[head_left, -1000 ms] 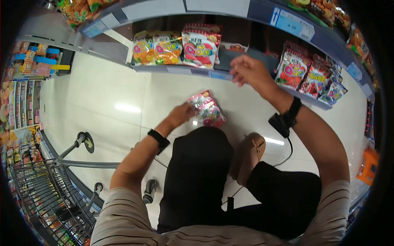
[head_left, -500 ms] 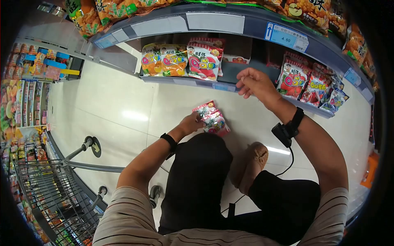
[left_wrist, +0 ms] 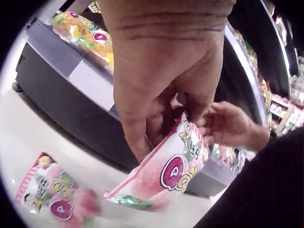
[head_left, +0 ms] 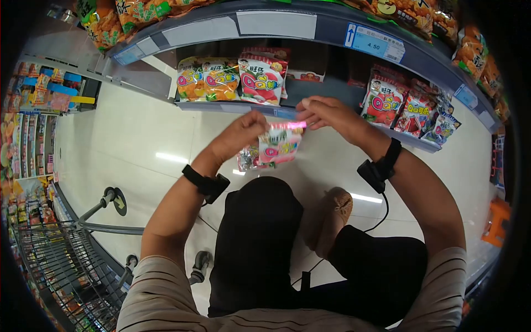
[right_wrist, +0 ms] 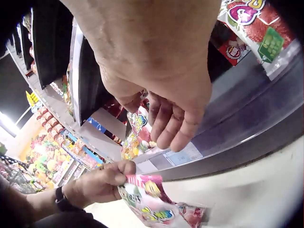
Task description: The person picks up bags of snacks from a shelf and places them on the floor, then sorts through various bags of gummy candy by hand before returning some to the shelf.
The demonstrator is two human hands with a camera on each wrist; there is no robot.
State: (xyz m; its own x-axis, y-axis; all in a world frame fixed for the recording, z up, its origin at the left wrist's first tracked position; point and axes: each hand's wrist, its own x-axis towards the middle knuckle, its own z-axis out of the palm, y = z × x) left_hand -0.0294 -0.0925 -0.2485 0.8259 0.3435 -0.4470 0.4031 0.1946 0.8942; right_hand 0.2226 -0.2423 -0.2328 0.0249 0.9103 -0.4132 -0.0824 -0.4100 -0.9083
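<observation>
A pink-and-white candy bag (head_left: 282, 145) hangs from my left hand (head_left: 239, 134), whose fingers pinch its upper edge. In the left wrist view the same bag (left_wrist: 166, 173) tilts below the fingers, and another bag (left_wrist: 59, 192) lies on the floor. My right hand (head_left: 327, 116) is close to the held bag's top right corner, just in front of the low shelf; whether it touches the bag cannot be told. Its fingers are loosely bent with nothing between them in the right wrist view, where the hand (right_wrist: 156, 99) hangs above the bag (right_wrist: 149, 202).
Orange and pink candy bags (head_left: 262, 81) stand on the low shelf, with red and blue ones (head_left: 385, 100) to the right. Snack bags line the shelf above a price rail (head_left: 276, 27). A wire cart (head_left: 61, 265) stands at the lower left.
The left hand has lifted a bag from the floor toward the shelf and the right hand. The right hand has moved slightly left in the view.
</observation>
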